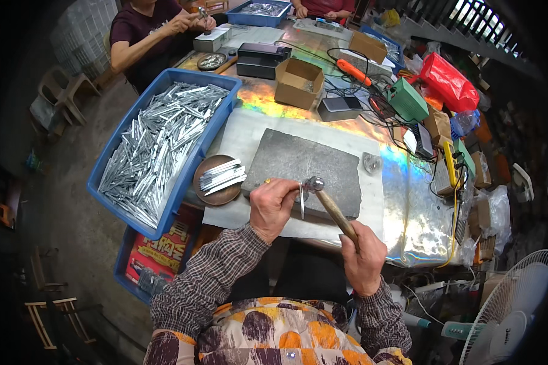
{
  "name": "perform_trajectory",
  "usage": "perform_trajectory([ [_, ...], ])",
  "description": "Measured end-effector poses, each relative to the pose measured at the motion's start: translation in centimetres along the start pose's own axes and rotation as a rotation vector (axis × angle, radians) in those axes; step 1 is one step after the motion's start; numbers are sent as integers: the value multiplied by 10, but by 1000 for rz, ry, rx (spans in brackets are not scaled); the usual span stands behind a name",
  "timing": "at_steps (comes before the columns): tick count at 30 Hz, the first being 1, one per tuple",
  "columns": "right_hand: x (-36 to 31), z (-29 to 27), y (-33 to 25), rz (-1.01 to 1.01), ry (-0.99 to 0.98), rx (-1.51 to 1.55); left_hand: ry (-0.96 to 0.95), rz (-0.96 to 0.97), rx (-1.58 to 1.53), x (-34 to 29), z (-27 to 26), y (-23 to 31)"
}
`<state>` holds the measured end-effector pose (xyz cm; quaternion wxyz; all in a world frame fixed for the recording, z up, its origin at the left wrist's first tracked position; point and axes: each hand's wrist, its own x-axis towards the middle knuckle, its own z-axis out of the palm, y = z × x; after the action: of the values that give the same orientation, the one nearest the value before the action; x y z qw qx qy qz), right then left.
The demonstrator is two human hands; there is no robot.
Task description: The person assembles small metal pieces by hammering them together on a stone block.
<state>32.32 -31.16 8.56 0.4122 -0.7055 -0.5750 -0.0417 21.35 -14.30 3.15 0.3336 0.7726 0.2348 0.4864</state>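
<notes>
My left hand [271, 207] is closed, pinching a thin silvery metal strip [302, 207] that points downward at the near edge of a grey stone block [304, 155]. In my right hand [364, 258] is a hammer [336, 214], gripped by its wooden handle. The rounded metal head is right beside the top of the strip; whether they touch I cannot tell. Left of the block, a round brown dish [224, 196] holds a small bundle of similar strips [220, 176]. The block lies on a whitish sheet [371, 201] over the table.
At left stands a large blue tray [123, 212] heaped with metal strips. Cardboard boxes [298, 85], cables, an orange-handled tool [354, 72] and a red bag [449, 82] crowd the far right. Two people sit across the table. A fan [511, 304] is at the lower right.
</notes>
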Motion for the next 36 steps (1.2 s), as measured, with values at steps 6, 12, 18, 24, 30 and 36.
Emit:
perform_trajectory([
  [6, 6, -5, -7, -175, 102, -120, -19, -7, -20, 2, -1, 1],
  [12, 10, -21, -25, -76, 96, -94, -17, -22, -12, 1, -3, 0],
  [18, 2, -8, 2, -224, 128, -184, -15, -7, -34, 3, 1, 1],
  [24, 1, -8, -11, 158, -28, -2, -20, -4, -8, 1, -3, -1],
  [30, -14, 1, 9, 147, 49, -10, -34, -232, -249, 6, -4, -2],
  [36, -16, 13, 30, 121, 104, -209, -52, -551, -758, 10, -18, -1],
])
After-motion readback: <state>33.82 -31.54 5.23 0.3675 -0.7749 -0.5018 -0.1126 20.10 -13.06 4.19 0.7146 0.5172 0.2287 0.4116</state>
